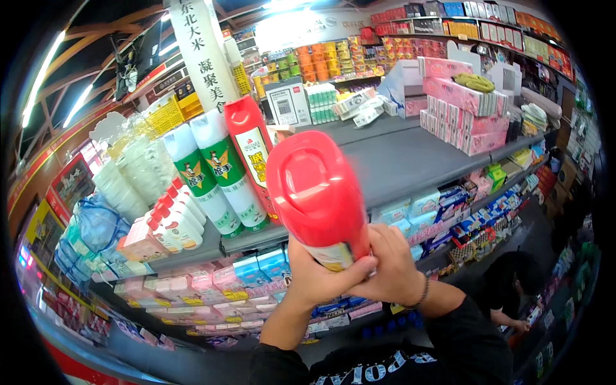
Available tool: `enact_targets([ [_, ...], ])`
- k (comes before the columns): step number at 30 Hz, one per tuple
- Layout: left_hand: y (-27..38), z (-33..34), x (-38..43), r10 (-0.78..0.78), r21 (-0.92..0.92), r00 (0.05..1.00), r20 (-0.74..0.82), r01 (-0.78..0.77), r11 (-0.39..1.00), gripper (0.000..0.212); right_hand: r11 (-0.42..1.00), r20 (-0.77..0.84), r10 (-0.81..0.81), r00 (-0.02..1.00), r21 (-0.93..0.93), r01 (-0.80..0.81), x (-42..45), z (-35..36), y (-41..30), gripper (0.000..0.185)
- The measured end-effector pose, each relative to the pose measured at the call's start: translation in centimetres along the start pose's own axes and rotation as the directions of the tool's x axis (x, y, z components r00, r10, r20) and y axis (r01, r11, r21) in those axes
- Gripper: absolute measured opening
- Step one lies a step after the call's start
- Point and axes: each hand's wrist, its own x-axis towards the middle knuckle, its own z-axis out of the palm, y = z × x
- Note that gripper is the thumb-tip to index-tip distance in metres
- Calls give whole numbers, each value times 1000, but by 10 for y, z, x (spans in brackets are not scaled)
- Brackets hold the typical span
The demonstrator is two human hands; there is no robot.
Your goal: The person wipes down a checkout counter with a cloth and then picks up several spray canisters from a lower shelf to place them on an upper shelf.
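A red spray can (pixel 315 187) is raised in front of me, its glossy red cap toward the camera and tilted. My left hand (pixel 315 279) wraps its lower left side, thumb across the front. My right hand (pixel 394 269) grips the lower right side, and the two hands meet below the can. Part of a pale label shows above my thumbs; the can's base is hidden. Behind it, on the shelf top, another red insecticide can (pixel 250 149) stands beside two green-and-white spray cans (pixel 221 168) with white caps.
White bottles with red caps (pixel 175 216) and stacked pale bowls (pixel 122 183) stand left on the grey shelf top (pixel 385 149). Pink tissue packs (pixel 462 108) are piled at right. Packaged goods (pixel 269 267) fill lower shelves. Another person (pixel 510 288) is at the lower right.
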Motion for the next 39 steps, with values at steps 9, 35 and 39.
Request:
enact_targets([
  [9,-69,51,-63,179,-649,684,707,728,-222,93,188,272,46,961,943,-276,14,-46,45,80],
  [35,-59,46,-78,-371,-563,659,654,752,343,83,57,265,66,962,962,-268,-17,-27,62,49],
  [39,-50,48,-61,-464,-205,806,367,557,805,79,177,249,234,940,939,-293,-4,-30,63,47],
])
